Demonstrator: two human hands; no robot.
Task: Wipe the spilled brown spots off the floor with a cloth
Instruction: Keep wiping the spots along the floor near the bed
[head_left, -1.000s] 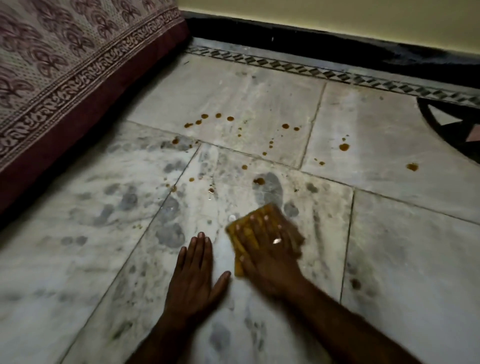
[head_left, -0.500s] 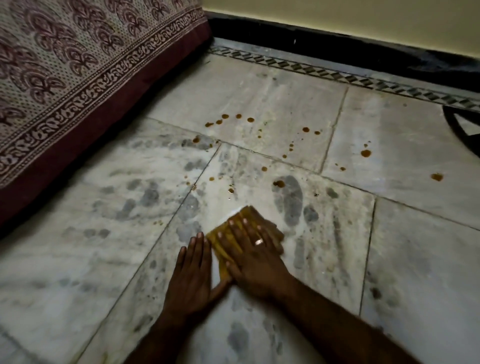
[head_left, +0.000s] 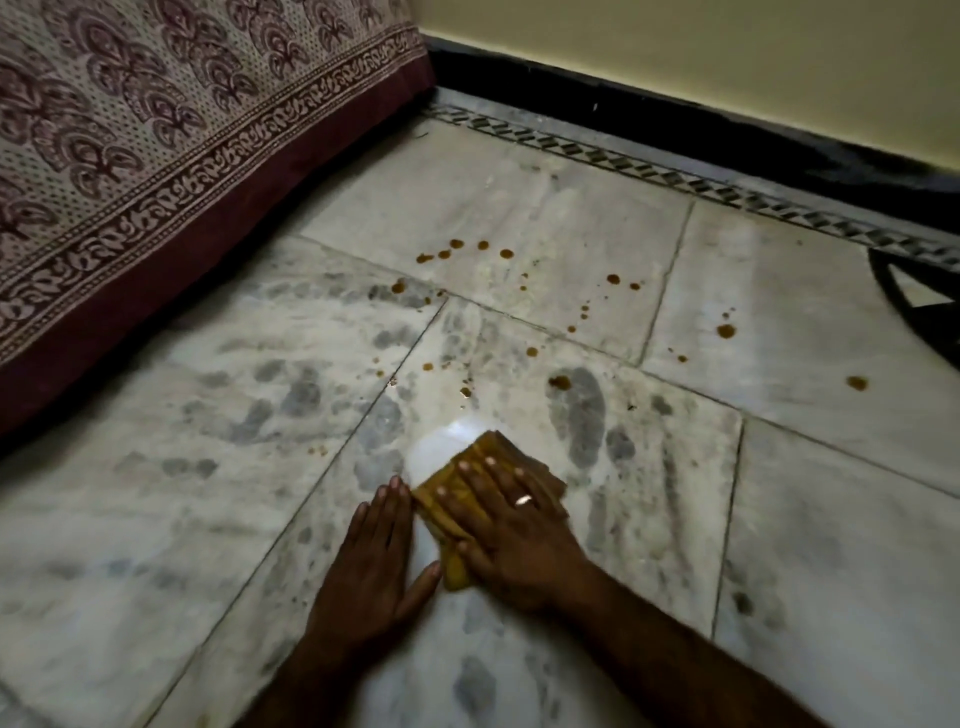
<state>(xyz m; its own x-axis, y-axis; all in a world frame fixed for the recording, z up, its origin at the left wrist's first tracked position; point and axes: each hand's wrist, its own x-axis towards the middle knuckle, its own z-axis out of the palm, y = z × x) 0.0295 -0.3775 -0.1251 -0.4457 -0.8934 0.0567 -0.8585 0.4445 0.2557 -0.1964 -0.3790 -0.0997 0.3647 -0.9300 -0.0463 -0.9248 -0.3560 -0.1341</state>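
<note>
Low in the middle of the frame, the right hand (head_left: 511, 525) lies flat with fingers spread on a folded yellow-brown cloth (head_left: 451, 501), pressing it to the marble floor (head_left: 156, 519) rather than clutching it. Just left of it, the left hand (head_left: 371, 566) rests open, palm down on the tile, fingertips beside the cloth's edge. Brown spots (head_left: 561, 383) dot the tiles above, toward the centre. A patterned bedcover (head_left: 156, 130) fills the upper left.
</note>
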